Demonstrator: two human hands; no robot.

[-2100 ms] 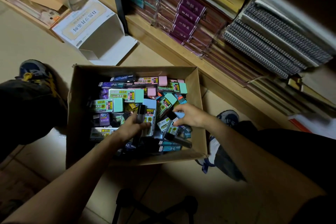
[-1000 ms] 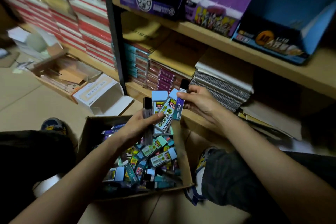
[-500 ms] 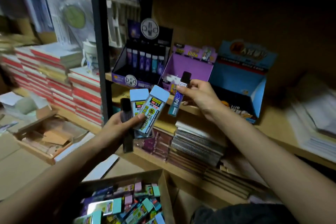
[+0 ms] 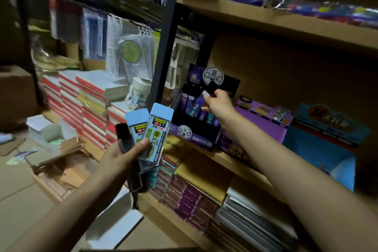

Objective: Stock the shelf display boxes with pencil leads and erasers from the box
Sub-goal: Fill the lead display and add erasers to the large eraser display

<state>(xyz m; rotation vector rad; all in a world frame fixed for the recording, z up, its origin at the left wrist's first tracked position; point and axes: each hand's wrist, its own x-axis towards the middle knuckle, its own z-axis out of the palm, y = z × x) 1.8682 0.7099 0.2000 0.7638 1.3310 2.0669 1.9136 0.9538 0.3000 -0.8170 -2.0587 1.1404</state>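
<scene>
Since half a second ago the right hand (image 4: 217, 106) has carried its purple lead tube (image 4: 196, 106) forward and up, away from the left hand (image 4: 122, 155), to the dark display box (image 4: 195, 136) on the shelf (image 4: 206, 154). The right hand pinches the tube just under its black cap between thumb and fingertips. The tube is tilted, its lower end over the row of tubes already standing in that box; whether it touches them I cannot tell. The left hand, lower and nearer the body, grips a fanned bundle, the thumb pressed across two blue-capped lead cases (image 4: 155, 131) with a dark case (image 4: 122, 139) beside them. Beyond the right hand stand a purple display box (image 4: 263, 120) and a blue display box (image 4: 323, 139). The supply box (image 4: 143, 249) shows only as a cardboard rim below both forearms. The likeliest slip is at the slot: going in at this slant, the tube could snag a neighbour or the box's front lip and tip the standing row. With the pinch so high, it could also swing, or the cap might loosen. Meanwhile the left bundle is held mostly by one thumb, so with attention on the right hand a case may slide out and drop to the floor. Dim light makes picking a free slot harder.
</scene>
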